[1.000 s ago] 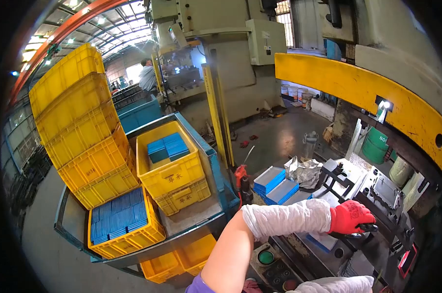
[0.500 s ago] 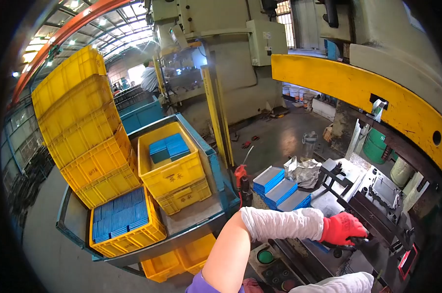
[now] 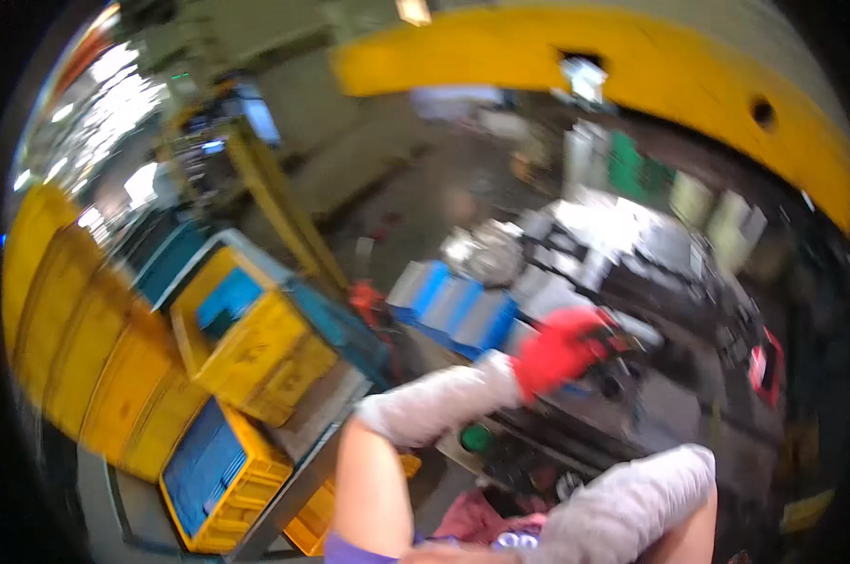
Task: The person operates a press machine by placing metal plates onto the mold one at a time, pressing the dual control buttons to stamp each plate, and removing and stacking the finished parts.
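My left hand (image 3: 561, 352), in a red glove with dark fingertips, is over the dark machine bed (image 3: 664, 390). Motion smears its fingers, so their grip is unclear; a small pale, rounded shape (image 3: 639, 329) shows just beyond them. To the left of the glove stand stacks of flat grey-and-blue pieces (image 3: 458, 310). My right arm, in a pale sleeve (image 3: 622, 508), bends across my body at the bottom. Only a strip of skin past its cuff, probably my right hand (image 3: 458, 556), shows at the lower edge, fingers hidden.
Yellow crates (image 3: 96, 338) rise in a tall stack at left. Beside them, a crate of blue pieces (image 3: 204, 470) stands on a blue-framed cart (image 3: 326, 320). A yellow beam (image 3: 669, 75) spans the top. A crumpled silvery bag (image 3: 486, 252) lies behind the stacks; a green button (image 3: 475, 437) is below.
The view has swung right and blurred. My left hand has drawn back from the machine toward the stacks. More of my right arm shows, folded in front of my body.
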A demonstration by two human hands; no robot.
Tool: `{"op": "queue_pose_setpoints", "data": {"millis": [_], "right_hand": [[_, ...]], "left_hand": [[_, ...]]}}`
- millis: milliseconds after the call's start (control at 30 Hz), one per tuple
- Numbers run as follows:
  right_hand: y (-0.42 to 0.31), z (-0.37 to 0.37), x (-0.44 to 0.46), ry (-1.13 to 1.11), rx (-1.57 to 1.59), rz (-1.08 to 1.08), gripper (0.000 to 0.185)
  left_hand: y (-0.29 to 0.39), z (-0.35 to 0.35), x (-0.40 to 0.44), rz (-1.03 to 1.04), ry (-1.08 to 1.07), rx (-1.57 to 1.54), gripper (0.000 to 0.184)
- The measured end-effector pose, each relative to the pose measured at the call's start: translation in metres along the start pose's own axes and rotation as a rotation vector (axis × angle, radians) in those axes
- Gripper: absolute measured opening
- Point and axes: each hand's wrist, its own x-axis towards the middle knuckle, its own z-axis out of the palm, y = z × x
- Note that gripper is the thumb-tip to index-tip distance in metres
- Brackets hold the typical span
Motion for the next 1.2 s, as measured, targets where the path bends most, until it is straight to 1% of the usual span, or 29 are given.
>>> {"op": "queue_pose_setpoints", "data": {"millis": [33,67,100,133,167,200,233,300,333,367,400,500,533,567,600,633,667,733,800,833,867,900,967,1000,1033,1100,1133,1200], "right_hand": [[0.0,-0.023,-0.009,0.034,-0.168,0.063,0.039],[0.003,-0.036,-0.031,0.079,-0.156,0.16,0.033],[0.011,-0.045,-0.056,0.119,-0.14,0.244,0.027],[0.014,-0.057,-0.087,0.147,-0.121,0.358,0.023],[0.013,-0.064,-0.117,0.164,-0.099,0.453,0.02],[0.008,-0.073,-0.141,0.237,-0.179,0.587,0.025],[0.003,-0.077,-0.164,0.307,-0.253,0.714,0.031],[0.009,-0.058,-0.207,0.604,-0.379,0.953,0.028],[0.016,-0.05,-0.228,0.797,-0.272,1.071,0.028],[0.021,-0.042,-0.242,0.993,-0.162,1.177,0.029],[0.022,-0.043,-0.246,1.058,-0.048,1.272,0.034],[0.048,-0.029,-0.261,1.019,-0.096,1.201,0.044],[0.057,-0.027,-0.26,1.002,-0.073,1.2,0.051],[0.066,-0.025,-0.26,0.977,-0.117,1.185,0.055],[0.082,-0.024,-0.265,0.967,-0.128,1.195,0.057],[0.097,-0.021,-0.271,0.955,-0.138,1.205,0.059],[0.109,-0.018,-0.273,0.867,-0.318,1.216,0.06],[0.129,-0.018,-0.273,0.675,-0.677,1.205,0.063],[0.137,-0.021,-0.267,0.512,-0.944,1.213,0.062],[0.139,-0.02,-0.266,0.431,-1.071,1.217,0.061],[0.149,-0.02,-0.273,0.434,-1.169,1.125,0.054],[0.154,-0.024,-0.276,0.377,-1.214,1.061,0.053],[0.165,-0.034,-0.28,0.264,-1.292,0.929,0.05],[0.168,-0.04,-0.275,0.213,-1.311,0.916,0.024],[0.177,-0.042,-0.278,0.176,-1.262,0.957,0.023],[0.191,-0.045,-0.28,0.096,-1.163,1.028,0.021],[0.192,-0.044,-0.282,0.093,-1.103,1.094,0.023],[0.193,-0.045,-0.281,0.087,-1.107,1.075,0.028]], "left_hand": [[-0.009,-0.004,-0.006,-0.15,0.107,-0.286,0.025],[-0.02,0.0,-0.017,-0.262,0.26,-0.393,0.023],[-0.057,0.0,-0.032,-0.513,0.213,-0.902,0.025],[-0.057,0.001,-0.037,-0.564,0.249,-1.036,0.031],[-0.053,0.002,-0.046,-0.512,0.202,-1.295,0.036],[-0.05,0.005,-0.054,-0.54,0.2,-1.306,0.04],[-0.061,0.004,-0.066,-0.603,0.101,-1.31,0.04],[-0.057,0.021,-0.084,-0.535,0.145,-1.671,0.037],[-0.059,0.027,-0.093,-0.576,0.232,-1.75,0.035],[-0.058,0.032,-0.093,-0.636,0.203,-2.098,0.035],[-0.057,0.038,-0.091,-0.685,0.17,-2.446,0.034],[-0.037,0.049,-0.078,-0.43,0.159,-2.075,0.04],[-0.025,0.044,-0.063,-0.382,0.127,-1.853,0.043],[-0.017,0.04,-0.046,-0.332,0.097,-1.629,0.046],[-0.031,0.044,-0.035,-0.373,0.197,-1.46,0.047],[-0.068,0.048,-0.028,-0.366,0.227,-1.416,0.048],[-0.092,0.051,-0.02,-0.392,0.24,-1.436,0.049],[-0.109,0.045,-0.017,-0.415,0.268,-1.432,0.049],[-0.114,0.032,-0.017,-0.412,0.298,-1.383,0.048],[-0.116,0.022,-0.019,-0.347,0.384,-1.36,0.042],[-0.083,0.008,-0.016,-0.369,0.485,-0.971,0.04],[-0.051,-0.006,-0.015,-0.384,0.566,-0.576,0.037],[-0.063,-0.034,-0.03,-0.131,0.535,-0.283,0.039],[-0.039,-0.041,-0.028,-0.114,0.564,-0.221,0.041],[-0.039,-0.054,-0.032,-0.027,0.524,-0.041,0.041],[-0.03,-0.069,-0.037,-0.038,0.493,0.019,0.041],[-0.026,-0.073,-0.041,-0.079,0.524,-0.013,0.041],[-0.017,-0.079,-0.053,-0.158,0.586,-0.078,0.041]]}}
